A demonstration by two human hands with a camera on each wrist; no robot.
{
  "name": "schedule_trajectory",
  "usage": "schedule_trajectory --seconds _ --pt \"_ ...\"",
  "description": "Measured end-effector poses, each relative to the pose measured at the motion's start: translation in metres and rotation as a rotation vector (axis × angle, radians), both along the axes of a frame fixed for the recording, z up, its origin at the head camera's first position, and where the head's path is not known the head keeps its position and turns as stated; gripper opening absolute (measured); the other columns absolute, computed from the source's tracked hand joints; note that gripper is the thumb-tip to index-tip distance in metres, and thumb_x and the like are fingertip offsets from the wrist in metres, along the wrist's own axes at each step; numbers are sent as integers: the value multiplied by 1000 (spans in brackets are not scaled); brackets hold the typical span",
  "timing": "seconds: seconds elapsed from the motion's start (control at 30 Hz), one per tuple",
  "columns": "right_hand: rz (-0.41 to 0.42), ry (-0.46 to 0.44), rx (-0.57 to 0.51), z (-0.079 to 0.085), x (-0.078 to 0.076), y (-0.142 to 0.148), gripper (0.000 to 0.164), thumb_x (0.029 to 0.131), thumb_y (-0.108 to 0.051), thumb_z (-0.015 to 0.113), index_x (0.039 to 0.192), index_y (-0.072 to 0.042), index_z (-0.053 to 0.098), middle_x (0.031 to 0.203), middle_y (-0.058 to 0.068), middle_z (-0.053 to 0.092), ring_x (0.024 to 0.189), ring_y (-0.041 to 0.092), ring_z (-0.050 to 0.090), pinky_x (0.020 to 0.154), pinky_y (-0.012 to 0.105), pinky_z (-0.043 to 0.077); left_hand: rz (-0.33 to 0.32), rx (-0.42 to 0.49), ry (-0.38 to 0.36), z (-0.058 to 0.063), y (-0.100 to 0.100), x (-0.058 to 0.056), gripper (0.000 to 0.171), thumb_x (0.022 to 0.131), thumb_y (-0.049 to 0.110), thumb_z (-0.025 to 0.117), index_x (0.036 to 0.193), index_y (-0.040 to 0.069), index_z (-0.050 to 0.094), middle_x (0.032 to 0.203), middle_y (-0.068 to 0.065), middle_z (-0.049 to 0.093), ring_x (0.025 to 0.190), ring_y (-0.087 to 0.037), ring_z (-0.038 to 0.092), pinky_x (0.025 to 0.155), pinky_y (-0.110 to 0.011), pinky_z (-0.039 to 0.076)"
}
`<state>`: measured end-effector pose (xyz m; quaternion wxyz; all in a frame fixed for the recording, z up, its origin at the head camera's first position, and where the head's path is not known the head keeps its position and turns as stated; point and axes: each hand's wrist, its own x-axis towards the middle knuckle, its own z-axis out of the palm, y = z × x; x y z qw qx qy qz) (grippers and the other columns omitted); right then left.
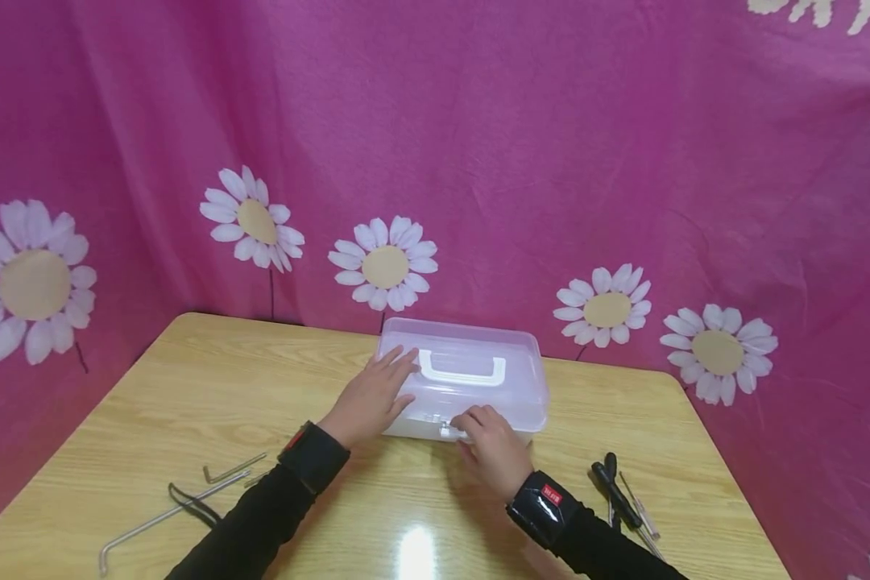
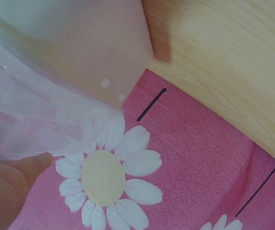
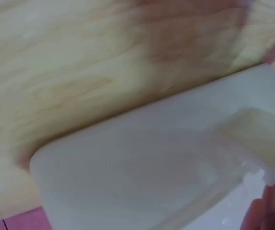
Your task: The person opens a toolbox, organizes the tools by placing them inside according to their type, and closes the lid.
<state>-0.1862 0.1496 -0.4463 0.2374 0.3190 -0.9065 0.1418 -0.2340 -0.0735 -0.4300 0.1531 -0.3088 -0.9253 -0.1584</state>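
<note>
A plastic storage box (image 1: 471, 399) with a clear lilac lid and white base stands near the table's back edge. On the lid is a white handle (image 1: 464, 377). My left hand (image 1: 373, 395) rests on the lid's left side, fingers spread and fairly straight; the left wrist view catches part of this hand (image 2: 8, 187) against the lid's edge. At the front, the curled fingers of my right hand (image 1: 499, 453) hold the clear latch (image 1: 449, 431). The right wrist view shows the box's front wall (image 3: 128, 167) and fingertips of that hand (image 3: 271, 206) beside the latch.
On the wooden table (image 1: 319, 515), a long bent metal rod (image 1: 167, 515), a smaller hex key (image 1: 235, 467) and a black-handled tool (image 1: 196, 506) lie at left. Black-handled tools (image 1: 616, 493) and a thin screwdriver (image 1: 640, 507) lie at right. A pink flowered cloth (image 1: 478, 161) hangs behind.
</note>
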Motion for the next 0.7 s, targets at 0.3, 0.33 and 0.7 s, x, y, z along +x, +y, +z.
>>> schedule_trajectory --seconds 0.3,0.33,0.7 --pt "60 -101 60 -19 8 -5 22 67 -1 78 81 -12 67 83 -3 59 75 10 57 69 23 50 13 -10 -14 1 1 2 40 93 25 57 129 7 52 147 -10 41 139 -27 35 113 -47 27" --pt "58 -114 79 -22 9 -5 20 68 -3 77 82 -12 67 83 -3 60 74 10 57 68 23 49 15 -12 -13 2 0 2 40 93 25 57 129 7 52 147 -10 41 139 -27 35 113 -47 27" --pt "18 -216 228 -27 16 -1 23 80 -20 69 101 -10 68 97 2 65 84 13 63 75 29 52 14 -8 13 1 1 2 40 93 25 58 128 7 52 146 -10 43 138 -27 37 112 -48 28"
